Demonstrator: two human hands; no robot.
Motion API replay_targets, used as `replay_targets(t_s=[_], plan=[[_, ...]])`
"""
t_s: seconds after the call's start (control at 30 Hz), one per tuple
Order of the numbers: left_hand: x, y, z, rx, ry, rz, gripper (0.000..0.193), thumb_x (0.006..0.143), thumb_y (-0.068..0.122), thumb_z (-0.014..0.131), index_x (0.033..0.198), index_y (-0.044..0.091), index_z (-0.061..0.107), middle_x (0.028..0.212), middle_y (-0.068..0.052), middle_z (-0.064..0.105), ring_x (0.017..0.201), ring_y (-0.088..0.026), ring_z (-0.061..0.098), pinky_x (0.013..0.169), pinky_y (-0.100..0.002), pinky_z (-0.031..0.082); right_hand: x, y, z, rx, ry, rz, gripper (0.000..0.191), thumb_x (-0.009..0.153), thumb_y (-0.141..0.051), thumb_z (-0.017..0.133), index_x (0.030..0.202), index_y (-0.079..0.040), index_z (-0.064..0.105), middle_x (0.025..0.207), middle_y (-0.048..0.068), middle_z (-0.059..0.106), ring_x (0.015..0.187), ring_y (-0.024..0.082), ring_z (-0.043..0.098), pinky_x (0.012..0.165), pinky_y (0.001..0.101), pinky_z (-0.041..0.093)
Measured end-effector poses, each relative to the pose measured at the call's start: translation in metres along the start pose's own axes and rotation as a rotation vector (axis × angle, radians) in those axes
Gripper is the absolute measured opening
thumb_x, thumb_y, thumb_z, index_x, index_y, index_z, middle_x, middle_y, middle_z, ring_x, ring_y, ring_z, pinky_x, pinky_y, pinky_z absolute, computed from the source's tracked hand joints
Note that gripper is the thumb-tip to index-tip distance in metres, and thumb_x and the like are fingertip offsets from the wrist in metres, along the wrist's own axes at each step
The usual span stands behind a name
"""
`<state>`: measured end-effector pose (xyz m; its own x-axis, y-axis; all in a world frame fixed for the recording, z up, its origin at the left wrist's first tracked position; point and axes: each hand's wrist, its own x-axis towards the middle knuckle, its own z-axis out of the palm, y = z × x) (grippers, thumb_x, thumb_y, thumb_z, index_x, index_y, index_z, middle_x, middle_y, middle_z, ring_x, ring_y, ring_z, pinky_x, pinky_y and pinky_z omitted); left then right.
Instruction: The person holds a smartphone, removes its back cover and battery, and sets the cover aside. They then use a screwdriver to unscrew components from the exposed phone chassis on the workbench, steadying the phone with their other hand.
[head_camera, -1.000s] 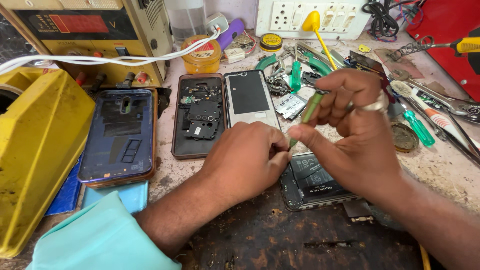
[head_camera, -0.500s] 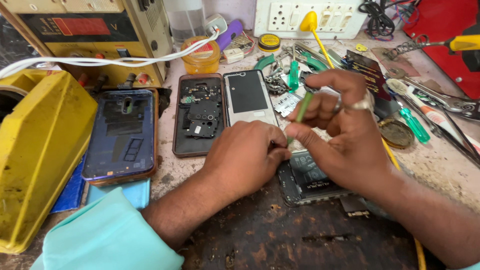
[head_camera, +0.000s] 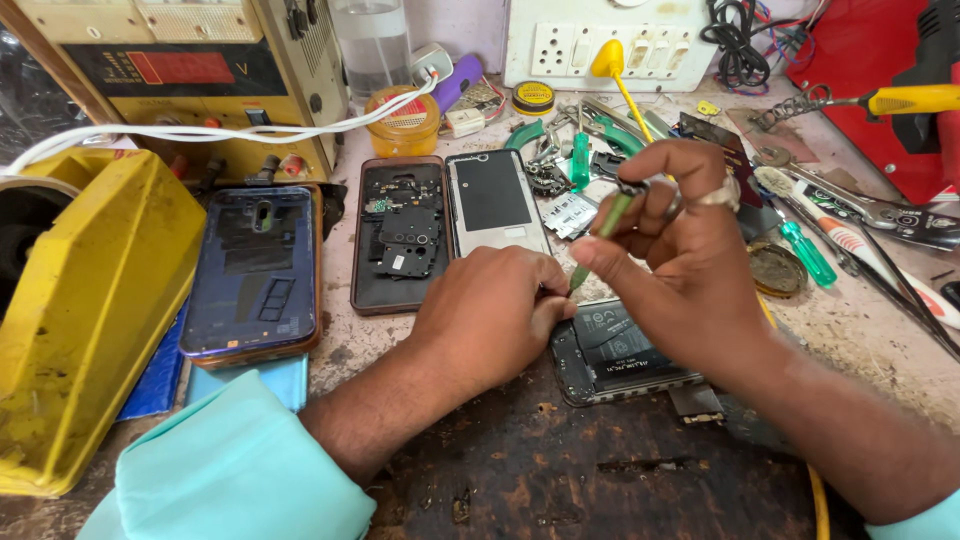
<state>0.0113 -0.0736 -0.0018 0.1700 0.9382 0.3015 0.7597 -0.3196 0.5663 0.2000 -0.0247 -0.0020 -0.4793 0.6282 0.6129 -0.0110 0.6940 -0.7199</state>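
An opened phone (head_camera: 620, 352) with its dark battery showing lies on the worn bench in front of me. My left hand (head_camera: 490, 315) rests on its left edge, fingers curled down against it. My right hand (head_camera: 680, 255) pinches a small green-handled screwdriver (head_camera: 600, 232), tip pointing down at the phone's upper left corner, next to my left fingertips. The phone's right half is hidden under my right hand.
Left of my hands lie a blue phone back cover (head_camera: 255, 270), a stripped phone chassis (head_camera: 400, 235) and a grey phone panel (head_camera: 495, 205). A yellow case (head_camera: 90, 300) stands far left. Screwdrivers, tweezers and a toothbrush (head_camera: 850, 240) litter the right; a switch board (head_camera: 600, 40) is behind.
Both hands stayed on the phone; my right hand shifted the screwdriver slightly and tilted it more upright. The view moved a little.
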Motion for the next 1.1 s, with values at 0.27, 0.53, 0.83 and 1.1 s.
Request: replay_targets(t_s=[0.27,0.53,0.83,1.1], plan=[[0.000,0.000,0.003,0.020,-0.029,-0.023,0.015,0.087,0.029,0.070,0.088,0.016,0.078,0.083,-0.011,0.076,0.084,-0.034,0.073,0.074,-0.050,0.056,0.004,-0.012,-0.008,0.008,0.035,-0.041,0.060,0.100,0.012,0.066,0.145,-0.009,0.031,0.116,0.015,0.073,0.114,0.022,0.073,0.099,0.0347,0.062],[-0.003,0.014,-0.007,0.166,0.035,0.032,0.022,0.097,0.030,0.062,0.092,0.009,0.067,0.086,-0.016,0.072,0.083,-0.041,0.070,0.073,-0.055,0.052,-0.032,-0.025,-0.013,-0.102,0.037,0.001,0.058,0.091,0.007,0.072,0.137,-0.008,0.038,0.114,0.017,0.072,0.111,0.020,0.074,0.089,0.0333,0.067],[-0.003,-0.020,-0.083,0.540,-0.034,-0.245,0.020,0.086,0.035,0.074,0.090,0.015,0.075,0.094,-0.013,0.074,0.095,-0.037,0.070,0.081,-0.053,0.053,-0.034,-0.022,-0.012,-0.131,0.035,0.017,0.058,0.091,0.004,0.073,0.138,-0.008,0.041,0.113,0.015,0.072,0.109,0.019,0.073,0.090,0.0323,0.065],[-0.005,-0.017,-0.083,0.595,-0.150,-0.300,0.015,0.084,0.031,0.079,0.092,0.018,0.077,0.097,-0.012,0.075,0.099,-0.036,0.071,0.083,-0.051,0.055,-0.031,-0.023,-0.011,-0.235,0.064,0.003,0.063,0.088,0.003,0.078,0.136,-0.008,0.039,0.102,0.013,0.069,0.097,0.016,0.073,0.085,0.0301,0.066]])
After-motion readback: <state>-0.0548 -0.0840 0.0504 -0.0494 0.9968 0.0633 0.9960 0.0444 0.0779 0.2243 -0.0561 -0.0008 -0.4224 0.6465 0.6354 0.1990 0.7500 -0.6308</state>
